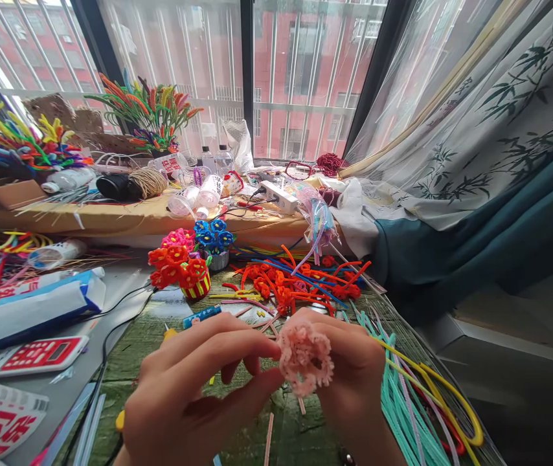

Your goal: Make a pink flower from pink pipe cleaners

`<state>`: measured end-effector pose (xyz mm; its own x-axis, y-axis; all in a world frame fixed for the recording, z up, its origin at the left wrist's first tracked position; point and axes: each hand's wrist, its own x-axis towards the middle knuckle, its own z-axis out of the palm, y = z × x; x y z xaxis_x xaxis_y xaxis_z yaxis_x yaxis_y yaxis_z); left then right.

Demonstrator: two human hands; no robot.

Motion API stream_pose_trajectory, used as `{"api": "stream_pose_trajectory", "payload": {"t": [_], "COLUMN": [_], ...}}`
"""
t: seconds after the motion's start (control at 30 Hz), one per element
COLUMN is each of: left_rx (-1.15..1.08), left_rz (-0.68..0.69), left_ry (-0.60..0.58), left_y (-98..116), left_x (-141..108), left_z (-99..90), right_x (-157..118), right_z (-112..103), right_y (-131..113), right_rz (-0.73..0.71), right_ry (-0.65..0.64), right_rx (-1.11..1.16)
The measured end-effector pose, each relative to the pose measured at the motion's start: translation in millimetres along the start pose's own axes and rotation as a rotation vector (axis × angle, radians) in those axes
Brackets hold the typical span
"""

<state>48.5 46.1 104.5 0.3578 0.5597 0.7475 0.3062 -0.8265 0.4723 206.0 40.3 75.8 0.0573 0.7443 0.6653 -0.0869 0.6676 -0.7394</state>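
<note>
A fuzzy pale pink flower shape [305, 358], made of curled pipe cleaner, is held up over the green table at the lower centre. My right hand [354, 372] grips it from behind and from the right, its fingers partly hidden by the flower. On the left side, my left hand [203, 382] pinches the flower's edge between thumb and index finger. Short pink pipe cleaner pieces [269, 437] lie on the table [237, 427] below the hands.
Red pipe cleaner flowers [283, 288] are heaped beyond the hands, beside pots of orange flowers [179, 266] and blue flowers [213, 236]. Turquoise pipe cleaners [403, 408] lie right. A calculator-like box [36, 356], bottles and cables are at left; a power strip [279, 196] sits on the windowsill.
</note>
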Motion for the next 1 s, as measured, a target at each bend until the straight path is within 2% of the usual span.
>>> {"api": "stream_pose_trajectory", "payload": {"t": [0.33,0.43,0.53,0.77,0.87,1.0], "left_rx": [-0.035,-0.014,-0.001,0.09,0.122,0.175], "left_rz": [-0.04,-0.051,-0.058,-0.165,-0.215,-0.259], "left_ry": [0.025,-0.017,-0.063,0.077,0.134,0.139], "left_y": [0,2,4,9,13,17], "left_x": [-1,1,1,-1,-1,0], "left_z": [3.0,0.6,-1.0,7.3,12.2,15.0], "right_x": [-1,-2,-4,-5,-5,-5], "right_z": [1,1,4,15,19,21], "right_y": [2,4,8,14,15,19], "right_rz": [0.074,0.12,0.237,0.574,0.637,0.633], "right_ry": [-0.035,-0.042,-0.034,0.046,0.065,0.093], "right_rx": [0.001,0.037,0.18,0.612,0.7,0.748]}}
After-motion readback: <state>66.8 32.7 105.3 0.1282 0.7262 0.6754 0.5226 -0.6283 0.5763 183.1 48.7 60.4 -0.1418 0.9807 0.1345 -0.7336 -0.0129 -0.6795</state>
